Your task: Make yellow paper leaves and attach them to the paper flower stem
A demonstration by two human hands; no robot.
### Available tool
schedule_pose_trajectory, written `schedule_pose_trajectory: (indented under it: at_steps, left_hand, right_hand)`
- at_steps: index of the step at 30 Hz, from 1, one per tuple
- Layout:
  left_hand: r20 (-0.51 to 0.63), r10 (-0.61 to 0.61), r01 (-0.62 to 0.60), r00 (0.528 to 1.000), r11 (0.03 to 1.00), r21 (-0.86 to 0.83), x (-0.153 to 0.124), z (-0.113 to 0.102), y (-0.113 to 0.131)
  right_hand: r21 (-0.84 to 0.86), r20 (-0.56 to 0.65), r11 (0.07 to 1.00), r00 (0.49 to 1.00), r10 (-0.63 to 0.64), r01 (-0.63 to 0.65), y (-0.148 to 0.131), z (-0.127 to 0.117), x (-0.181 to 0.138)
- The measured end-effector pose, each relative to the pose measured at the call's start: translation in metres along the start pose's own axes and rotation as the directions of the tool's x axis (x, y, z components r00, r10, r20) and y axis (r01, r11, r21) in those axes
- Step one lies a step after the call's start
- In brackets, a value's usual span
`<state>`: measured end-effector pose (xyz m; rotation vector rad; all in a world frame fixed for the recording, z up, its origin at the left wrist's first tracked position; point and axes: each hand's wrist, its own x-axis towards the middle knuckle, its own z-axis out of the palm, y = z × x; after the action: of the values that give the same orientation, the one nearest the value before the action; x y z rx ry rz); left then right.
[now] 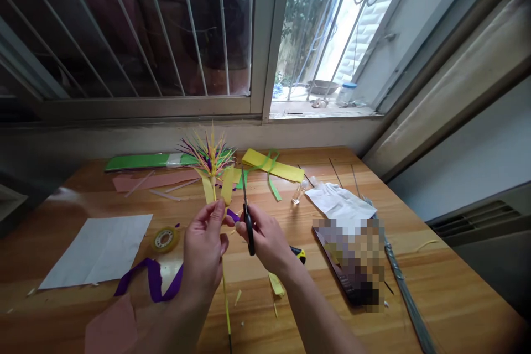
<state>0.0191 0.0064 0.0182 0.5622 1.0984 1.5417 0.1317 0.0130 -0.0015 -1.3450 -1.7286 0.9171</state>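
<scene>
My left hand (204, 243) pinches the thin stem of a paper flower (211, 157) with spiky yellow, purple and green strips and yellow petals hanging below. The stem wire runs down past my wrist. My right hand (267, 238) is closed on black scissors (247, 215), blades pointing up beside the yellow petals. A purple paper strip (153, 279) trails from near my left hand across the wooden table (435, 282).
On the table lie a white sheet (97, 249), a tape roll (165, 238), pink paper (153, 180), green paper (141, 161), yellow strips (271, 165), a small glass bottle (297, 193), a white cloth (340, 202), a dark booklet, and wires (404, 287). A barred window stands behind.
</scene>
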Motion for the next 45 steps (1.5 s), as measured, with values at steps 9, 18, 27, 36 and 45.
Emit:
schedule_pose_trajectory:
  at_steps: [9,18,27,36,45]
  left_hand:
    - [0.028,-0.05,0.05,0.998,0.999,-0.009,-0.003,0.006,0.0]
    - [0.05,-0.068,0.069,0.996,0.997,-0.023,-0.003,0.003,0.001]
    - [0.05,-0.042,0.043,0.998,0.999,-0.01,-0.006,0.003,0.004]
    - [0.029,-0.056,0.057,0.998,0.998,-0.01,-0.007,0.004,0.005]
    - [0.031,-0.03,0.029,0.999,0.999,0.013,-0.006,0.003,0.004]
  right_hand:
    - [0.069,-0.014,0.996,0.998,-0.053,0.054,-0.005,-0.004,0.006]
    - [0.066,0.002,0.996,0.998,-0.055,0.055,-0.016,0.0,0.004]
    - [0.1,-0.003,0.995,1.0,-0.03,0.03,-0.011,0.002,0.004]
    - [0.088,-0.051,0.996,0.999,0.006,-0.002,-0.008,0.006,0.005]
    - [0.096,0.011,0.995,0.999,-0.043,0.042,-0.017,-0.005,0.004]
